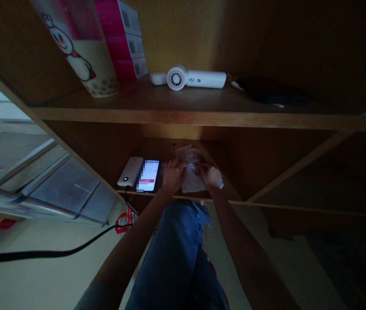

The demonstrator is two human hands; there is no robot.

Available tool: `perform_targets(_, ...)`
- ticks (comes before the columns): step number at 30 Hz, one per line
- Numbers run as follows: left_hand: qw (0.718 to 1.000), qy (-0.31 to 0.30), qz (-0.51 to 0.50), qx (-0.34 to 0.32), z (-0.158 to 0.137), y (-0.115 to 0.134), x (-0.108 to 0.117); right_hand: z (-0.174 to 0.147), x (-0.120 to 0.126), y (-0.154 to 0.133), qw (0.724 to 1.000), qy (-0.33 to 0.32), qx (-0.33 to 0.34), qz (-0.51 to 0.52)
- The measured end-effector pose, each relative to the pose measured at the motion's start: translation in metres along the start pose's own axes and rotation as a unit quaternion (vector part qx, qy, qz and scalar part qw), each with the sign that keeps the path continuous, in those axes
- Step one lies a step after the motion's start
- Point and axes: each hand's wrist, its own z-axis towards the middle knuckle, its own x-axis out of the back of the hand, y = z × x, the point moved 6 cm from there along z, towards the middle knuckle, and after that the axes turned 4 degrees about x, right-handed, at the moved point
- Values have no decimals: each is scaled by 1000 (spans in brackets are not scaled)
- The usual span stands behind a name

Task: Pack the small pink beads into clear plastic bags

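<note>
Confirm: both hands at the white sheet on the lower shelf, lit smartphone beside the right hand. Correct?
One fix: the lit smartphone is beside the left hand, not the right hand, as the head view shows. Both hands are indeed at the white sheet on the lower shelf.

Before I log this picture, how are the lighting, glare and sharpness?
Head view: dim, the right side nearly black; the phone screen glows brightest, partly pixelated. Head view: left hand and right hand look soft; fine detail on the white sheet is hard to tell.
</note>
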Motion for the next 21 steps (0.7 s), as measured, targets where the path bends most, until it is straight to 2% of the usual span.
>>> perform_targets(3,997,-50,55,-24,20,6,-18,0,-1,2,1000,-3,1,10)
perform_targets(6,994,-65,87,-26,34,6,-32,1,-1,4,1000,3,-4,7)
perform_targets(11,989,-104,100,16,49,-5,-48,-1,0,3,1000,1,1,11)
perform_targets(15,985,-138,89,49,54,-16,-55,-2,3,-4,999,4,27,32)
perform_targets(21,989,-128,26,68,60,-21,-54,0,4,1,996,21,21,89)
